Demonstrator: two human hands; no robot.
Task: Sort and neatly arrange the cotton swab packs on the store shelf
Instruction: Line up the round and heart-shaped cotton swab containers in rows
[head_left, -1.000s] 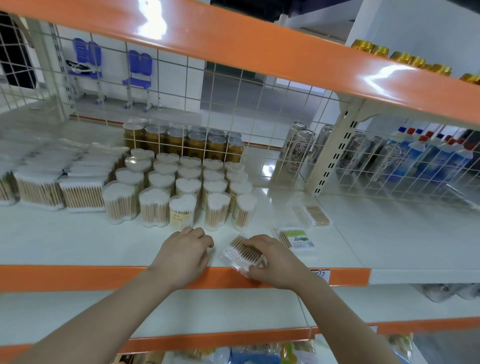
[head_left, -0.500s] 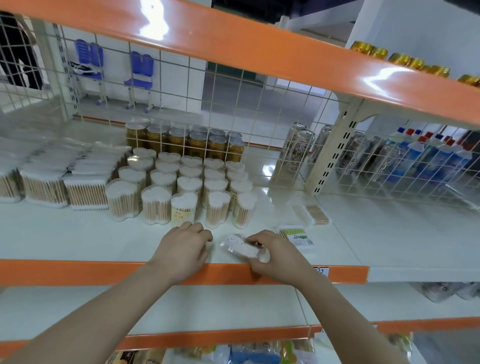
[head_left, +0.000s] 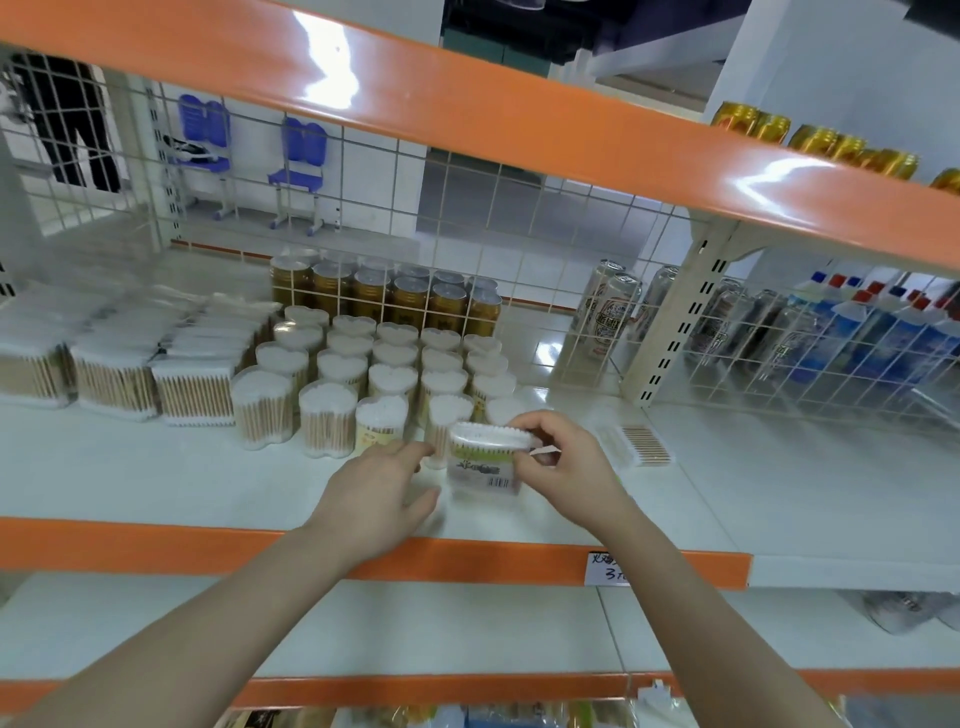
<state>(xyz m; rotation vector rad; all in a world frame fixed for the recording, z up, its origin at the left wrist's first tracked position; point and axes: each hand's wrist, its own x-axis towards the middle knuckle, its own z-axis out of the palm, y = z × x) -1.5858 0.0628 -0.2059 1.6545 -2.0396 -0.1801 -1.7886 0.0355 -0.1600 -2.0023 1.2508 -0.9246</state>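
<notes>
Right hand (head_left: 563, 470) pinches upright swab pack (head_left: 485, 460) on shelf (head_left: 208, 483); left hand (head_left: 376, 491), fingers relaxed, touches pack's side.

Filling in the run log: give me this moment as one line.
right hand: holds swab pack upright | left hand: open beside it | flat pack: lies on shelf | phase: placing

1. Bright, even overhead light; white glare streaks lie on the orange upper shelf edge (head_left: 467, 109).
2. Below that edge, shadows are faint and soft.
3. Wide-angle distortion bows the edge; far left beneath it looks smeared.
</notes>
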